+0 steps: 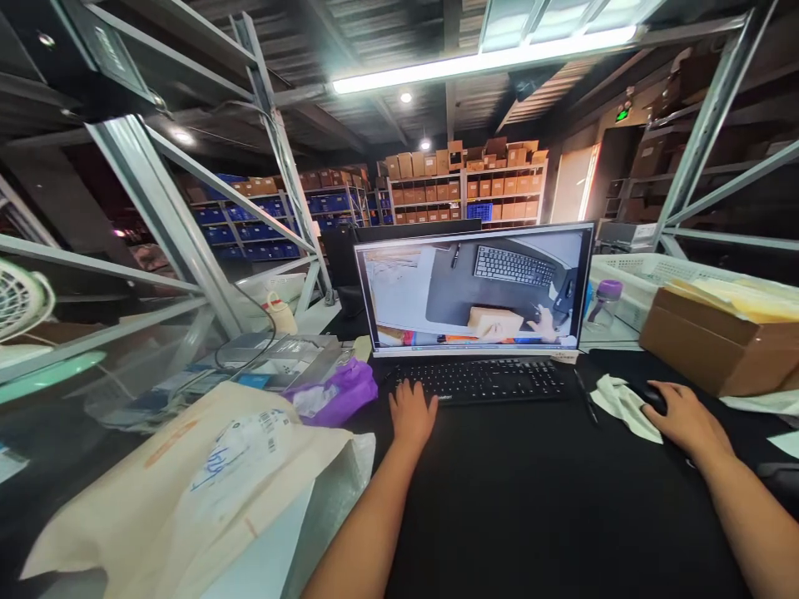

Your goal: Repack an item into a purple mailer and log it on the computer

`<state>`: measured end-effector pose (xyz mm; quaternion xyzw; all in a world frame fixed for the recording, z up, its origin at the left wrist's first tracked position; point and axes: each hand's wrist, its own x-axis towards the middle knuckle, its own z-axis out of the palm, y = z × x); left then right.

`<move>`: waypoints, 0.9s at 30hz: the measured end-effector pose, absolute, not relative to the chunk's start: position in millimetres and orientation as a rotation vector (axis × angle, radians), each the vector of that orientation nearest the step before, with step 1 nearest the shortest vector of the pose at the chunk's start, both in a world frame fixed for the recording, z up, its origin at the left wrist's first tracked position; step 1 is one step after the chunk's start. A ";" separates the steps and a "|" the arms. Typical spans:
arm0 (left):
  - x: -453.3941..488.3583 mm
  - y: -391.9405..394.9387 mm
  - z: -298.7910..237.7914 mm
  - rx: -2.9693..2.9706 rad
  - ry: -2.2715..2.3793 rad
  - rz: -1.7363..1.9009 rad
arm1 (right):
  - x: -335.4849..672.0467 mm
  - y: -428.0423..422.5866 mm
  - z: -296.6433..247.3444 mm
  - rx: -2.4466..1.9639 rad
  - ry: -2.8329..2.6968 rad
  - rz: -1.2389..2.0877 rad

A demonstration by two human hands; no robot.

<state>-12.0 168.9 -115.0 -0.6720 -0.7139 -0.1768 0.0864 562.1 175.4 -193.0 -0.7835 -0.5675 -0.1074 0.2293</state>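
Just below the screen, keyboard sits square to it on the black table, likely so keys and picture line up for one person. Left hand at the keyboard's left end, below the screen's left side: fingers spread fairly wide, resting over the keys, gripping nothing; can't tell if a key is pressed. Right hand is out past the screen's lower right corner, fingers curved over the black mouse, palm down, a loose hold that probably suits sliding and clicking. Mouse placed right of the screen, seemingly for elbow room clear of the keys.

Pale cloth lies against the mouse, low right of the screen; can't tell if it runs underneath. Pen between cloth and keyboard, below the screen's right corner, presumably kept in reach.

Big beige parcel bag left and nearer than the screen, its marked label up, readable that way. Purple bag by the screen's lower left corner, pushed aside perhaps to leave the middle free. Cardboard box right of the screen, open side up, yellowish envelopes on top, handy for grabbing.
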 end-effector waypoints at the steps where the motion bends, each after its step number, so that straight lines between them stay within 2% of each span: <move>1: -12.1 169.3 -115.1 -2.002 -2.123 -0.521 | 560.6 173.9 -191.8 -2.163 -1.567 -0.297; 27: -14.2 174.5 -122.0 -1.992 -2.072 -0.526 | 538.6 159.1 -167.3 -2.214 -1.552 -0.300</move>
